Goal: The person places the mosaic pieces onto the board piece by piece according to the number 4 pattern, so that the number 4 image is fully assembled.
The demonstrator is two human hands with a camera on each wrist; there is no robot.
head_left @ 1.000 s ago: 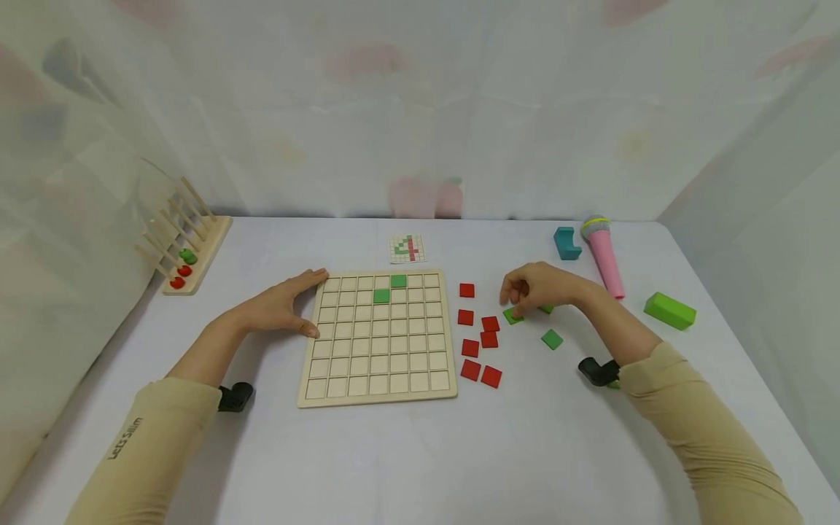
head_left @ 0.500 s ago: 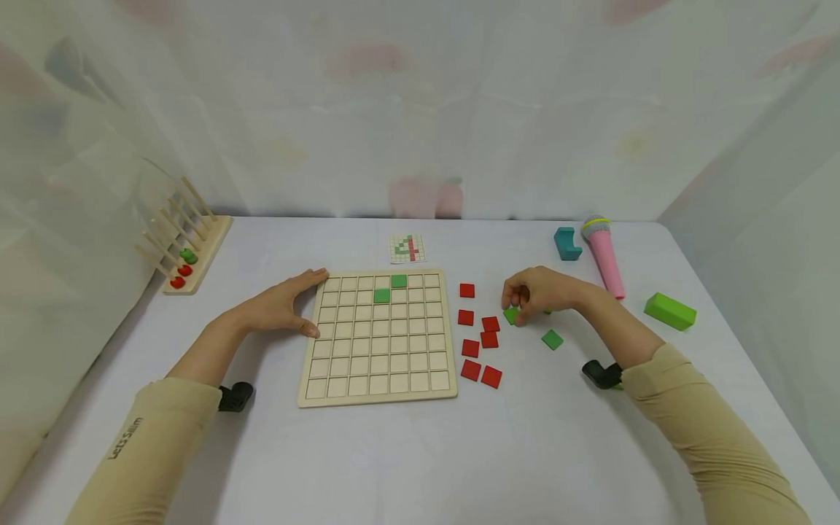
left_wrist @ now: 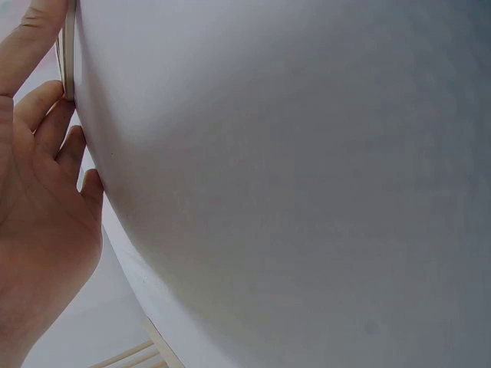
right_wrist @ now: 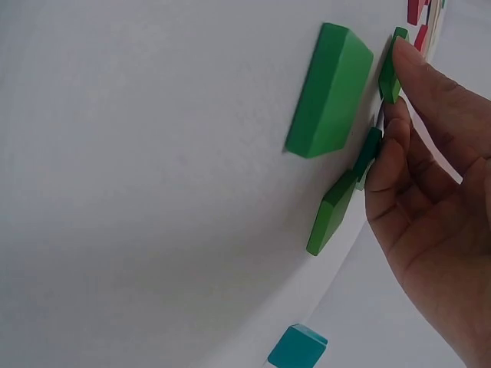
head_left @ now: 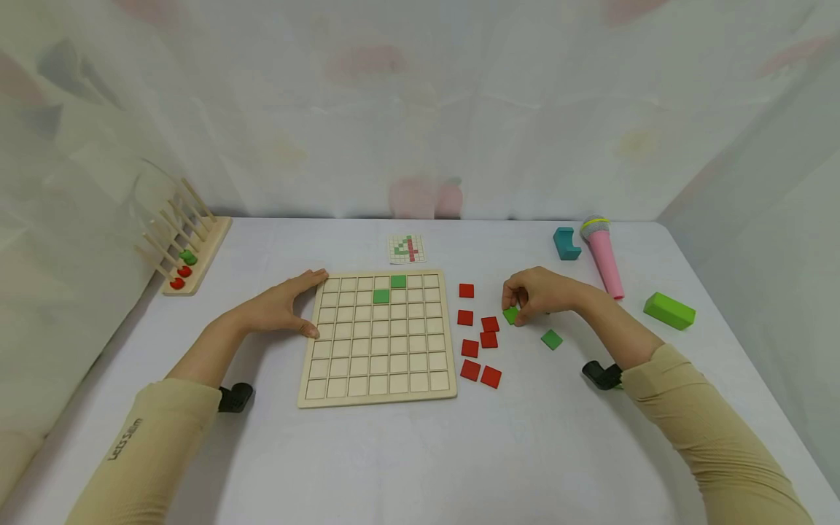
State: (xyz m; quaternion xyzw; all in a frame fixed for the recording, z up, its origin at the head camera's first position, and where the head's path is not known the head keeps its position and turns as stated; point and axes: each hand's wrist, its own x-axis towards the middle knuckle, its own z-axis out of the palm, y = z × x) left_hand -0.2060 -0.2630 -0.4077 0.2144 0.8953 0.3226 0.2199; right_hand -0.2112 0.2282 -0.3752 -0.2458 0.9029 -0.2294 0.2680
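A wooden grid board (head_left: 377,402) lies on the table, with two green tiles (head_left: 398,281) set in its upper squares. My left hand (head_left: 278,305) rests at the board's left edge, its thumb and fingers spread along the rim; the left wrist view shows the fingertips against the board's side (left_wrist: 69,61). To the right of the board, my right hand (head_left: 541,289) pinches a square green tile (right_wrist: 393,67) between thumb and fingers, low over the table. Other green tiles (right_wrist: 334,92) lie beside and under this hand, partly hidden by it in the head view.
Several red tiles (head_left: 469,348) lie between the board and my right hand. Behind the board is a small pattern card (head_left: 407,249). A peg rack (head_left: 197,255) stands at far left; a teal block (head_left: 566,243), pink toy microphone (head_left: 605,259) and green block (head_left: 669,310) are at right.
My right hand has shifted slightly toward me and its thumb and fingers have come to the green tile's edges, which has turned a little. The left hand has stayed at the board.
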